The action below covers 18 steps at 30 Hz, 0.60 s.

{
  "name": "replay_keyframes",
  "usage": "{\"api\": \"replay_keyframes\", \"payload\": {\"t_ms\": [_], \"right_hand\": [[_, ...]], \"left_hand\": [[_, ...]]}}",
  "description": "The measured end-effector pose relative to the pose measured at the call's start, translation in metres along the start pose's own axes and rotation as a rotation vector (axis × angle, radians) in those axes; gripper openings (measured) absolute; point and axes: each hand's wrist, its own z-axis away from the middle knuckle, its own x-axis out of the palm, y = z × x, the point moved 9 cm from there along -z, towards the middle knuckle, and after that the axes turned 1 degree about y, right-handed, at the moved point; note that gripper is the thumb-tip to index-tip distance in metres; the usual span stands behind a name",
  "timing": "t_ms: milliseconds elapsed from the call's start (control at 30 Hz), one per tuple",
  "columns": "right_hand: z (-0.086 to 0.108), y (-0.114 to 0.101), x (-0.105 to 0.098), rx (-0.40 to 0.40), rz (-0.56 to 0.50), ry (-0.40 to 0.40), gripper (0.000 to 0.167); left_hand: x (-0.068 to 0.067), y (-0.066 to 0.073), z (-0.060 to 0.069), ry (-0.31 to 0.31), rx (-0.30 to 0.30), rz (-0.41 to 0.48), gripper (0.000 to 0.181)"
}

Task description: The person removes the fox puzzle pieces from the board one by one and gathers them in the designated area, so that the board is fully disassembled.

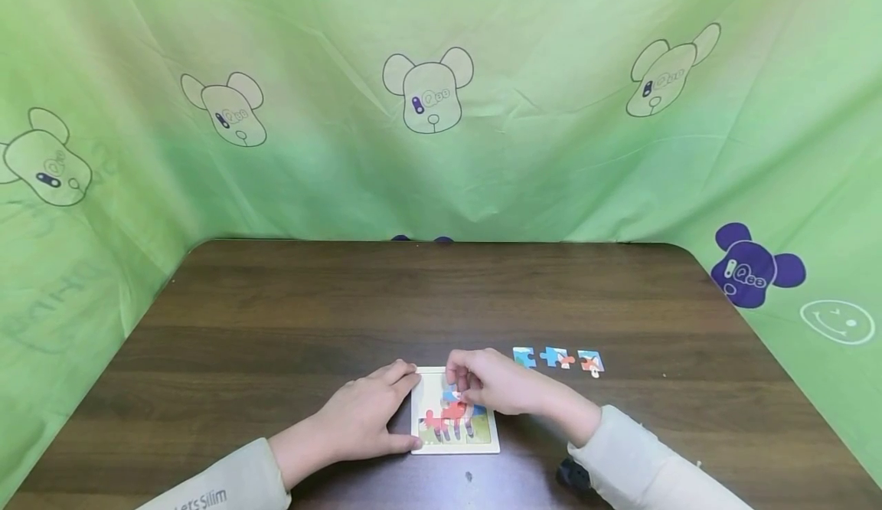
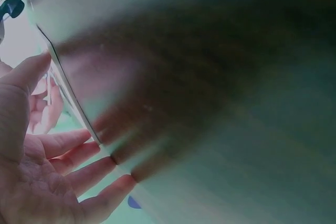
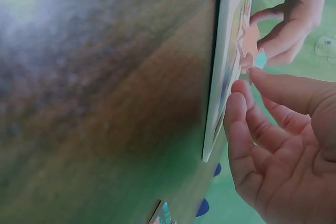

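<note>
Head view shows, leftmost, the left hand (image 1: 361,414) with fingers and thumb spread wide, touching the left side of a puzzle tray (image 1: 455,451). Just right of this hand, the tray has pieces in its lower part, while its upper left is bare. Over the tray, the right hand (image 1: 492,380) is narrow: thumb and finger pinch an orange-and-blue piece (image 3: 251,39), tilted in the right wrist view. I judge that the placing of this piece is in hand; the next move calls for turning it flat and pressing it in. The right fingers hide part of the tray. Beyond the right hand, to its right, lie three loose pieces (image 1: 553,357); nearer, beside the right sleeve (image 1: 623,449), is a dark object (image 1: 573,476), unclear to me.
</note>
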Motion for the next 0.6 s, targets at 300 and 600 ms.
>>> {"api": "replay_keyframes", "payload": {"t_ms": [300, 600], "right_hand": [[0.0014, 0.0032, 0.0009, 0.019, -0.076, -0.012, 0.017], [0.0048, 0.0014, -0.0046, 0.001, -0.112, 0.006, 0.015]], "left_hand": [[-0.0009, 0.0023, 0.0002, 0.012, 0.022, -0.001, 0.080], [-0.0006, 0.0013, 0.0001, 0.018, 0.015, -0.007, 0.080]]}}
